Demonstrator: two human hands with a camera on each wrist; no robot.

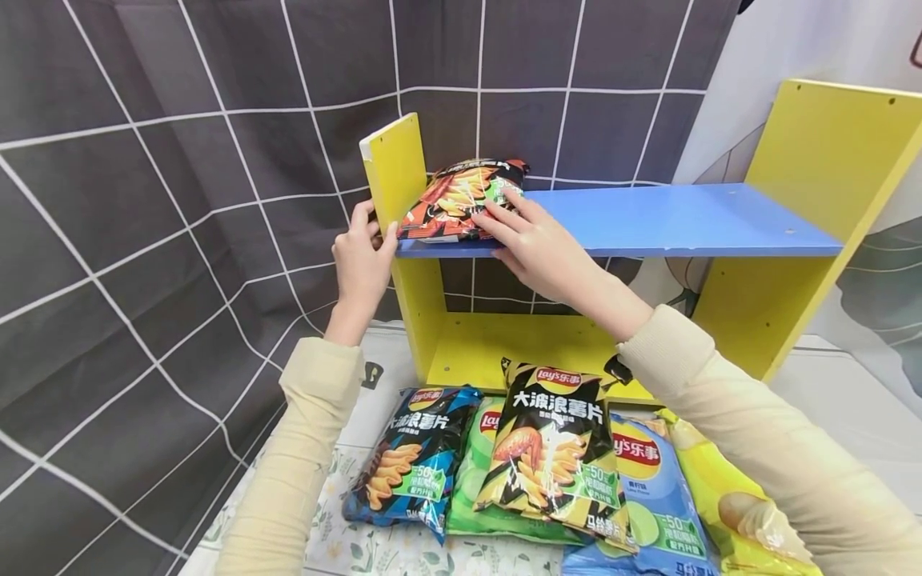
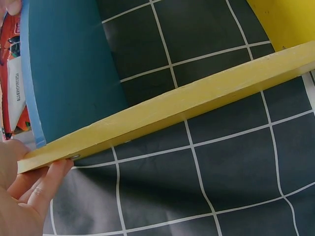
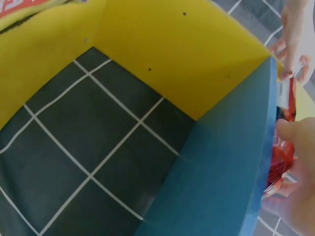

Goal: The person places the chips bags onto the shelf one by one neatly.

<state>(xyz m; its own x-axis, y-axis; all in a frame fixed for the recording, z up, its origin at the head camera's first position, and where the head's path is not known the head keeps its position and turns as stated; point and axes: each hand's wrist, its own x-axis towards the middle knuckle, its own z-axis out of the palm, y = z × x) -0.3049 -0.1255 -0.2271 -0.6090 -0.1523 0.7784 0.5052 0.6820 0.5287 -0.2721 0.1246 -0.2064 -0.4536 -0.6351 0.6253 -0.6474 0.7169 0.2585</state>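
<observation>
A red-and-black bag of potato chips (image 1: 461,192) lies on the blue shelf board (image 1: 670,220), against the yellow side panel (image 1: 396,164) at its left end. My right hand (image 1: 543,248) rests on the bag's right part, its fingers extended across the front. In the right wrist view the thumb and fingers of that hand (image 3: 302,167) touch the red bag (image 3: 279,160). My left hand (image 1: 363,256) grips the side panel's front edge near the board. In the left wrist view its fingers lie on the panel's outer face, and part of the hand (image 2: 29,196) is cut off.
Below and in front lie several chip bags: a blue-black one (image 1: 410,456), a green one (image 1: 468,480), a black-and-gold one (image 1: 555,448), a light blue one (image 1: 655,496) and a yellow one (image 1: 742,504). A yellow panel (image 1: 814,184) stands at the right. Behind hangs a dark gridded cloth (image 1: 547,48).
</observation>
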